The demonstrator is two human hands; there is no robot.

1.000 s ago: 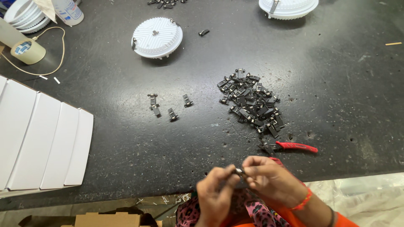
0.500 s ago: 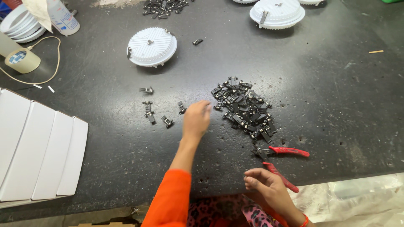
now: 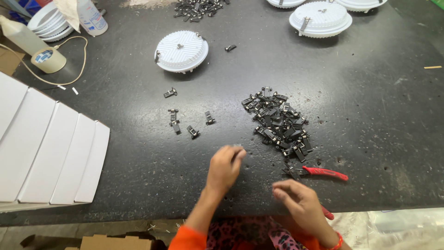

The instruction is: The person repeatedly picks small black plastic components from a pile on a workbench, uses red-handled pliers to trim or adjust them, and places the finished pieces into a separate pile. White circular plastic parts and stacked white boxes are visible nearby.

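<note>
Clip work at the dark speckled worktop (image 3: 379, 115)

Left hand (image 3: 225, 166) hovers, fingers curled, contents unclear; right hand (image 3: 298, 203), fingers loosely bent and empty, beside red-handled pliers (image 3: 319, 172); heap of small black metal clips (image 3: 279, 124) just beyond.

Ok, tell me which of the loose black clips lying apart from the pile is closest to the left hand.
The clip at the lower right of the small group, nearest the left hand; the other three loose ones lie farther up the table.

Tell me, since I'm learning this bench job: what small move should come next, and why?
Probably bring the left hand to the right hand. It seems to have a small piece pinched, blurred here; the right waits empty near the red-handled pliers, by the pile of black clips.
</note>
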